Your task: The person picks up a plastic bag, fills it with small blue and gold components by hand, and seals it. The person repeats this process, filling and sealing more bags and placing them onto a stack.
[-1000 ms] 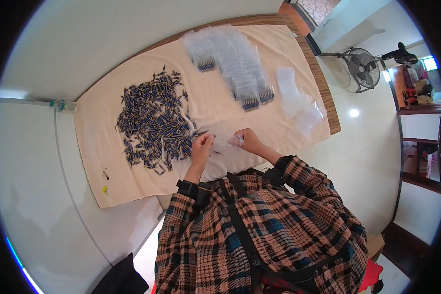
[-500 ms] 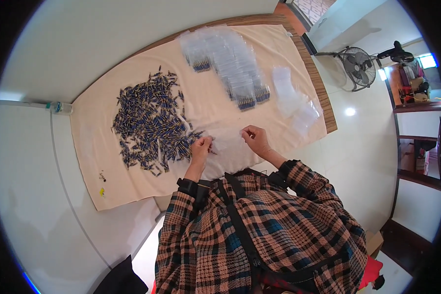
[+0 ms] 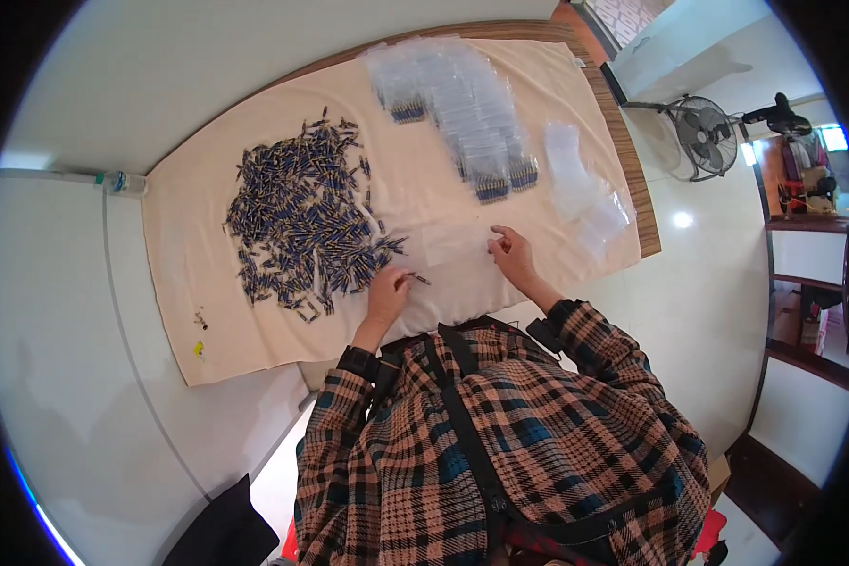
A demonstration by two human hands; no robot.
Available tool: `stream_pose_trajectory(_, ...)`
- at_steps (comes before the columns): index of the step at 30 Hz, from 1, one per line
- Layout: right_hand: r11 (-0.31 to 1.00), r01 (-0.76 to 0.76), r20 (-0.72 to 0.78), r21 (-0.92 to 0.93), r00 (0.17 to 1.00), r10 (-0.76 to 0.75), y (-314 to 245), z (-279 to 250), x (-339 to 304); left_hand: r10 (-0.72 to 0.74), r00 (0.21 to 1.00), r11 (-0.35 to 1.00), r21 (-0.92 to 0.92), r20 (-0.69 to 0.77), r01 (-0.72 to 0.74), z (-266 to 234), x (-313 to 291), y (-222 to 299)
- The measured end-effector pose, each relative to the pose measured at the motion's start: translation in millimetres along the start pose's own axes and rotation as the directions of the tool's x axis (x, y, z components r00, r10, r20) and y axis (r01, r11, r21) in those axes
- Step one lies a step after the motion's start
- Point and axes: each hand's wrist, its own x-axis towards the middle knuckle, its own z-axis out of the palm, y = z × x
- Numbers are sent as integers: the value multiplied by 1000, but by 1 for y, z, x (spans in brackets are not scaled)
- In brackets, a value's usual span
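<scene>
A: What did we see closest to us?

B: We saw a checked jacket (image 3: 547, 406), brown, black and teal, with black cuffs (image 3: 358, 362). Past the cuffs, both hands were bare.

A: What about the left hand (image 3: 387, 294)?

B: Its thumb and finger were pinched together on the end of one thin, dark stick (image 3: 422, 279).

A: And the right hand (image 3: 515, 259)?

B: Its fingers were bent, with thumb and fingertip a little apart. Between the hands we saw a thin, whitish sheet (image 3: 453, 269), flat on the soft peach cloth (image 3: 181, 311). We couldn't tell if the right hand touched it.

A: Where were the other sticks?

B: Just past the left hand they lay in a big, messy heap (image 3: 297, 212). They were short and thin, blue and dark with gold bits, and they pointed every way.

A: What was farther off?

B: On the right, loose clear bags (image 3: 568, 170) lay flat. Past the heap, shiny filled bags (image 3: 457, 99) overlapped, with neat rows of sticks at their near ends. Beyond the cloth we saw a stripy wood table edge (image 3: 623, 132), then a round, black wire fan (image 3: 707, 137) on the shiny floor (image 3: 674, 292).
</scene>
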Motion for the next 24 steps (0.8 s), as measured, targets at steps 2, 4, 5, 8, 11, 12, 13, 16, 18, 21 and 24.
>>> stream_pose_trajectory(2, 982, 107, -70, -153, 990, -119, 0, -6, -2, 161, 973, 967, 173, 165, -189, 4, -2, 4)
stream_pose_trajectory(4, 961, 164, -88, -224, 978, -188, -6, -4, -2, 121, 964, 963, 208, 237, -172, 7, 1, 18)
stream_pose_trajectory(5, 963, 155, -67, -222, 982, -174, -12, -3, -4, 82, 946, 958, 238, 313, -162, 6, 3, 24)
stream_pose_trajectory(8, 963, 153, -5, -222, 987, -158, -44, 7, -5, 122, 930, 921, 309, 347, -236, 5, 5, 23)
stream_pose_trajectory(11, 932, 242, 174, -268, 964, -200, -69, 32, -8, 165, 920, 897, 335, 356, -290, -1, 3, 11)
stream_pose_trajectory(12, 930, 248, 183, -270, 962, -204, -74, 44, -8, 191, 919, 892, 330, 344, -309, -1, 2, 6)
stream_pose_trajectory(13, 930, 285, 291, -234, 933, -212, -76, 55, -7, 219, 915, 887, 322, 338, -331, -2, 2, 3)
stream_pose_trajectory(16, 913, 345, 475, -215, 854, -211, -81, 86, 0, 180, 928, 879, 371, 327, -301, -10, 2, -8)
stream_pose_trajectory(18, 881, 404, 610, -246, 771, -183, -82, 106, 10, 161, 934, 872, 397, 318, -286, -21, 3, -16)
stream_pose_trajectory(21, 764, 602, 578, -232, 717, -389, -75, 141, 23, 88, 975, 871, 460, 203, -174, -41, 6, -29)
stream_pose_trajectory(24, 740, 629, 561, -240, 711, -423, -86, 171, 34, 28, 999, 880, 473, 34, -41, -69, 8, -42)
